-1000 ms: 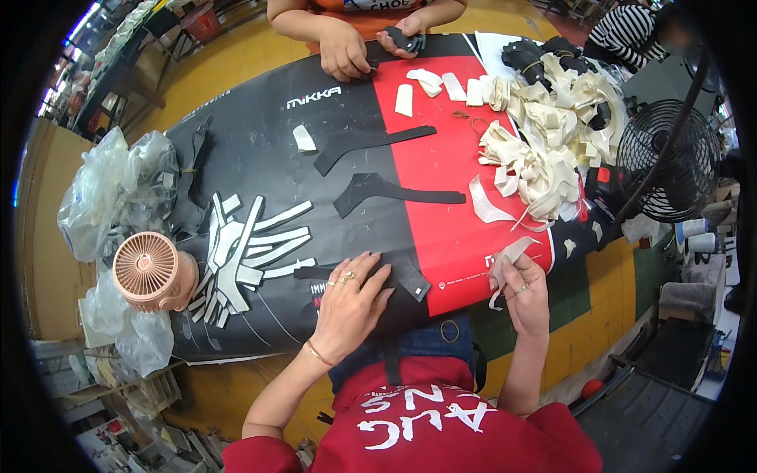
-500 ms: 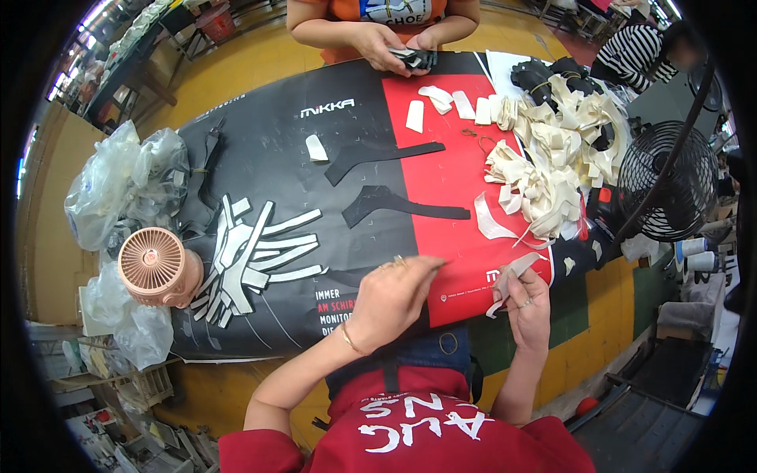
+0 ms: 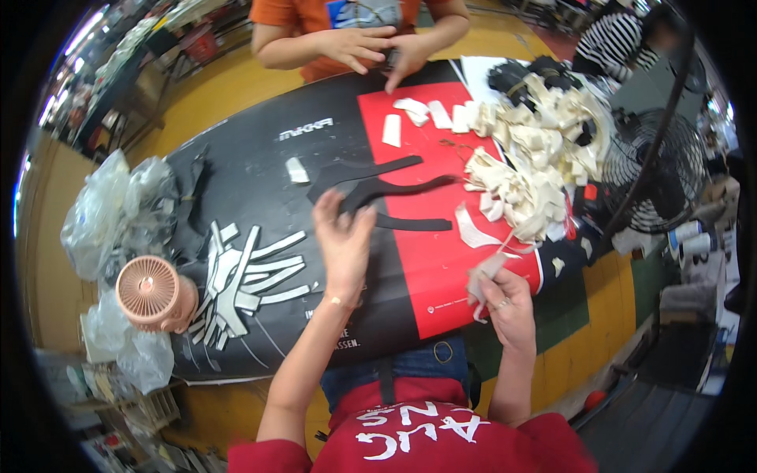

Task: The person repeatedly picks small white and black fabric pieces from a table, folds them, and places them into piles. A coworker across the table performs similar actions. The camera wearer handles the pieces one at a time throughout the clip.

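Observation:
Over the middle of the table, my left hand (image 3: 344, 240) has its thumb and fingers around the wide end of a curved black strip (image 3: 398, 188), which looks slightly raised. Two similar flat pieces lie close by: an upper black strip (image 3: 371, 169) and a lower black strip (image 3: 414, 224). At the table's near right, my right hand (image 3: 509, 303) pinches a cream fabric piece (image 3: 483, 277), its ends hanging loose. Beyond that hand, a curved cream piece (image 3: 473, 229) lies on the red part of the table cover (image 3: 426, 276).
A heap of cream pieces (image 3: 544, 142) covers the far right, beside a black fan (image 3: 654, 173). Left are white-and-black strips (image 3: 236, 276), a small pink fan (image 3: 150, 293) and plastic bags (image 3: 98, 209). Across the table stands a person in orange (image 3: 315, 39), hands over the edge.
My left hand has moved left and away from me to the black strips, and a third strip now shows there. The person opposite has spread their hands. My right hand keeps the cream piece.

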Demonstrator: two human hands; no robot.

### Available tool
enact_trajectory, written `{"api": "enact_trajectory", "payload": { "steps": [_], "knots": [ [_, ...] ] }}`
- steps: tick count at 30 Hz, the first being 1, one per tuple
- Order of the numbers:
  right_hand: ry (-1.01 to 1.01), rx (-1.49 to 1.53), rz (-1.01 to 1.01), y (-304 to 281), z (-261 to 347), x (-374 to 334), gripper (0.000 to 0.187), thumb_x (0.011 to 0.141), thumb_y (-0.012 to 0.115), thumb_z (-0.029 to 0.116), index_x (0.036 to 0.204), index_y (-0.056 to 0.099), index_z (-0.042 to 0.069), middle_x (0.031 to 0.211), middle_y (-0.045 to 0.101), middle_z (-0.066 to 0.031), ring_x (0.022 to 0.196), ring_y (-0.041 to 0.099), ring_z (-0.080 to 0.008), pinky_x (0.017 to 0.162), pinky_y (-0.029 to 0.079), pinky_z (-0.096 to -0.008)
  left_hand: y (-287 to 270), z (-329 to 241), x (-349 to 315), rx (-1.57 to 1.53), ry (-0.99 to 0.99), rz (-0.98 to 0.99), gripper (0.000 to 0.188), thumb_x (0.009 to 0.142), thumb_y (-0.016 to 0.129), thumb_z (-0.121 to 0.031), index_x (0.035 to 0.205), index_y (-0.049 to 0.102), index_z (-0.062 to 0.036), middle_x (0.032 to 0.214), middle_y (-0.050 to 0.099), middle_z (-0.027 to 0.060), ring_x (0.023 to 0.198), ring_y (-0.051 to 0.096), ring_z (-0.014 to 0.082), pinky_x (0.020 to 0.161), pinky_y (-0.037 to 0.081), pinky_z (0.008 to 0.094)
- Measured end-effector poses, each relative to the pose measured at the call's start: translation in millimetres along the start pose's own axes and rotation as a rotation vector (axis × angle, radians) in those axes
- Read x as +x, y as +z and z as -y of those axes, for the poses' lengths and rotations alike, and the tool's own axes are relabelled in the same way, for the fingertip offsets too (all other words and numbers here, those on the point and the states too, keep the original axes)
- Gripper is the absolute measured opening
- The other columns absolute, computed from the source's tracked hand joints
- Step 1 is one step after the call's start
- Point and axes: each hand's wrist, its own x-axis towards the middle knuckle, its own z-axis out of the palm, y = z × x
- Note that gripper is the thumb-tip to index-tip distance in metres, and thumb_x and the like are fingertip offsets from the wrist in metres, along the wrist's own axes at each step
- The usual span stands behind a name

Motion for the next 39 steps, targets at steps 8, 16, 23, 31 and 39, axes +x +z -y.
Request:
{"api": "enact_trajectory", "payload": {
  "steps": [8,16,23,31,39],
  "knots": [
    [-0.094,-0.168,0.052,34,-8,17,0.024,0.099,0.060,0.006,0.119,0.066,-0.008,0.095,0.068,-0.0060,0.081,0.066,-0.0122,0.073,0.054,-0.0257,-33,-5,-66,0.822,0.508,0.116,0.050,0.089,0.070,-0.012,0.136,0.056,-0.0037,0.158,0.028,0.0256,0.145,0.033,0.0406,0.116,0.028,0.0488],
    [-0.563,-0.950,-0.100,48,-19,9,0.044,0.079,0.067,-0.007,0.121,0.069,0.005,0.108,0.063,-0.0121,0.084,0.069,-0.0250,0.074,0.057,-0.0373,-41,4,-27,0.762,0.546,0.106,0.033,0.091,0.068,-0.010,0.123,0.066,-0.0012,0.138,0.058,0.0174,0.126,0.056,0.0334,0.106,0.042,0.0417],
    [-0.786,-1.109,-0.237,40,-27,14,0.053,0.074,0.067,-0.014,0.122,0.071,0.007,0.116,0.063,-0.0155,0.081,0.068,-0.0234,0.071,0.058,-0.0334,-61,-5,-4,1.001,0.608,0.106,0.030,0.091,0.070,-0.015,0.120,0.069,-0.0069,0.150,0.049,0.0165,0.145,0.036,0.0417,0.121,0.012,0.0594],
    [-0.736,-1.055,-0.193,43,-29,21,0.053,0.076,0.067,-0.011,0.125,0.070,0.008,0.122,0.061,-0.0166,0.084,0.068,-0.0238,0.071,0.058,-0.0331,-46,-12,-37,1.063,0.667,0.091,0.040,0.090,0.068,-0.012,0.129,0.063,-0.0050,0.152,0.042,0.0235,0.144,0.033,0.0451,0.118,0.023,0.0529],
    [-0.690,-1.072,-0.106,25,-19,22,0.054,0.081,0.066,-0.007,0.132,0.065,0.010,0.126,0.059,-0.0164,0.098,0.066,-0.0255,0.079,0.058,-0.0333,-4,12,-58,0.347,-0.071,0.512,0.025,0.096,0.067,-0.006,0.118,0.063,0.0055,0.082,0.070,0.0033,0.071,0.062,0.0044,0.063,0.048,0.0191]
  ]
}}
